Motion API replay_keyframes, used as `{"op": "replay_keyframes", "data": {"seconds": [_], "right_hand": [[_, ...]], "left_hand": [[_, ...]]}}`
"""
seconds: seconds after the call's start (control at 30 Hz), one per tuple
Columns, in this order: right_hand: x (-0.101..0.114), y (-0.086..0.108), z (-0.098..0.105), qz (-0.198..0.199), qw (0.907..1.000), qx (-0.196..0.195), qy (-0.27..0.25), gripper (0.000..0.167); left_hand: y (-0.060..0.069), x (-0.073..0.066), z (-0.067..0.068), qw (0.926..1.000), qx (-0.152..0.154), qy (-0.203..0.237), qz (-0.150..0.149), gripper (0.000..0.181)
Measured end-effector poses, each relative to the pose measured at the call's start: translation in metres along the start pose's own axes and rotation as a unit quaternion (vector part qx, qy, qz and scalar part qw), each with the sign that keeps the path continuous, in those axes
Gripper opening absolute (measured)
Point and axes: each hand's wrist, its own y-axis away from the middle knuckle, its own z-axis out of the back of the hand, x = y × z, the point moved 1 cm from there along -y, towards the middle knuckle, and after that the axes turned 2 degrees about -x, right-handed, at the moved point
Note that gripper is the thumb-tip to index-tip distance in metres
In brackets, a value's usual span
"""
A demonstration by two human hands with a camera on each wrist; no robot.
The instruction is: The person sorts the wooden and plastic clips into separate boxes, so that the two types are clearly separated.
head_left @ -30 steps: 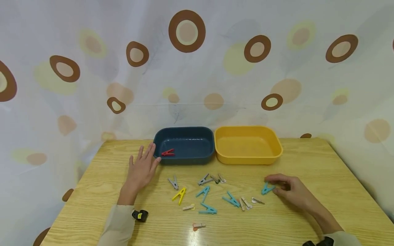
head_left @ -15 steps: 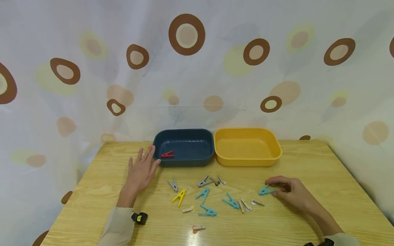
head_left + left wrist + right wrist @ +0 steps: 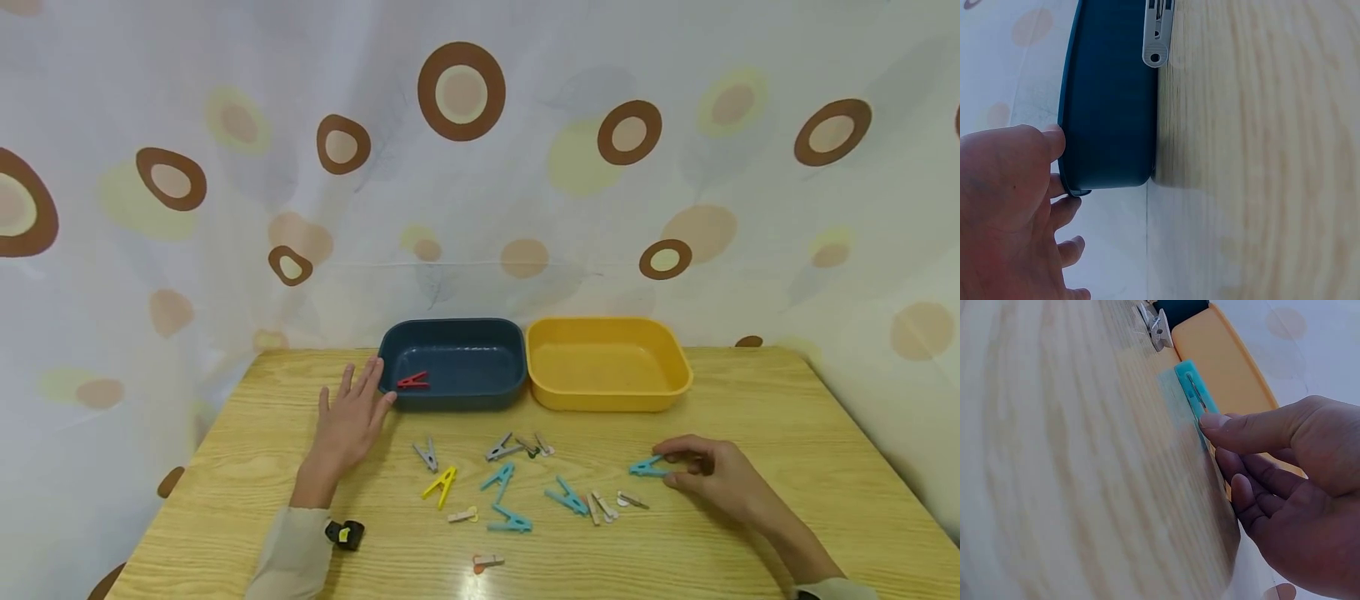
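On the right of the table, my right hand (image 3: pixel 716 479) pinches the ends of a light-blue clothespin (image 3: pixel 647 467) between thumb and fingers. In the right wrist view that clothespin (image 3: pixel 1192 387) lies at table level, its near end hidden by the thumb. My left hand (image 3: pixel 348 429) is spread with mostly straight fingers, touching the left end of the dark blue tray (image 3: pixel 457 402). Seen from the left wrist, the thumb and a fingertip touch the tray's rim (image 3: pixel 1062 119). A red clothespin (image 3: pixel 413 381) lies inside that tray.
A yellow tray (image 3: pixel 611 402) stands against the blue one. Before them lie grey clothespins (image 3: pixel 426 456), a yellow clothespin (image 3: pixel 441 486), several light-blue clothespins (image 3: pixel 567 497) and small wooden clips (image 3: pixel 489 560). A patterned cloth (image 3: pixel 480 208) hangs behind the table.
The light-blue clothespin at my right hand has turned and shifted slightly left, its ends now between thumb and fingers. My left hand stays at the blue tray. The head view has tilted a little.
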Motion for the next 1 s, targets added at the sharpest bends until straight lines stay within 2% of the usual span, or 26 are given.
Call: {"op": "replay_keyframes", "data": {"seconds": [0.13, 0.23, 0.37, 0.63, 0.8, 1.0], "right_hand": [[0.000, 0.000, 0.001, 0.008, 0.9998, -0.010, 0.015, 0.027], [0.002, 0.001, 0.002, -0.005, 0.9997, -0.016, 0.017, 0.026], [0.004, 0.002, 0.002, -0.026, 0.9993, -0.024, 0.013, 0.027], [0.011, 0.000, 0.001, -0.042, 0.9983, -0.040, -0.003, 0.031], [0.017, -0.002, 0.000, -0.045, 0.9977, -0.047, -0.021, 0.032], [0.028, -0.005, -0.002, -0.047, 0.9970, -0.059, -0.018, 0.033]], "left_hand": [[-0.001, -0.001, 0.000, 1.0000, -0.004, -0.003, -0.003, 0.066], [-0.001, -0.003, 0.001, 1.0000, -0.008, -0.003, -0.004, 0.065], [-0.001, -0.005, 0.002, 0.9999, -0.009, -0.001, -0.005, 0.065], [0.001, -0.003, 0.002, 1.0000, -0.005, 0.002, 0.000, 0.065], [0.002, -0.003, 0.003, 0.9999, -0.010, 0.004, -0.002, 0.065], [0.001, -0.003, 0.003, 1.0000, -0.007, 0.005, -0.001, 0.065]]}}
